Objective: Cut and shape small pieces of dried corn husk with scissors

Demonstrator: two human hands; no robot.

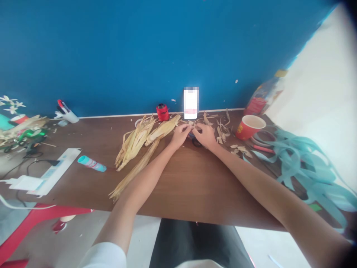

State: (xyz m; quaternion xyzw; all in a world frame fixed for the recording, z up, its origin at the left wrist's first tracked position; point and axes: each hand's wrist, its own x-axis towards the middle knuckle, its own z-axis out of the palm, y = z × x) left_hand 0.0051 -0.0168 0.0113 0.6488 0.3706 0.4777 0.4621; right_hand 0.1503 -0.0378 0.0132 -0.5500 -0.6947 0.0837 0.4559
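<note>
My left hand (181, 133) and my right hand (205, 134) meet over the back middle of the table, fingertips pinched close together. Between them shows a small pale piece of dried corn husk (192, 124), partly covered by the fingers. Below the hands lies a dark object with a black loop (196, 142), perhaps scissors, mostly hidden. Bundles of dried corn husk (135, 143) spread to the left of my left hand. Husk scraps (222, 132) are scattered beside my right hand. A phone (191, 102) with a bright screen leans upright on the wall just behind.
A red roll (163, 112) stands by the blue wall. To the right are a red paper cup (250, 126), a bottle (262, 96) and heaped teal ribbon (301, 160). On the left lie a light-blue tube (92, 163), a power strip (55, 171) and a pen cup (71, 117).
</note>
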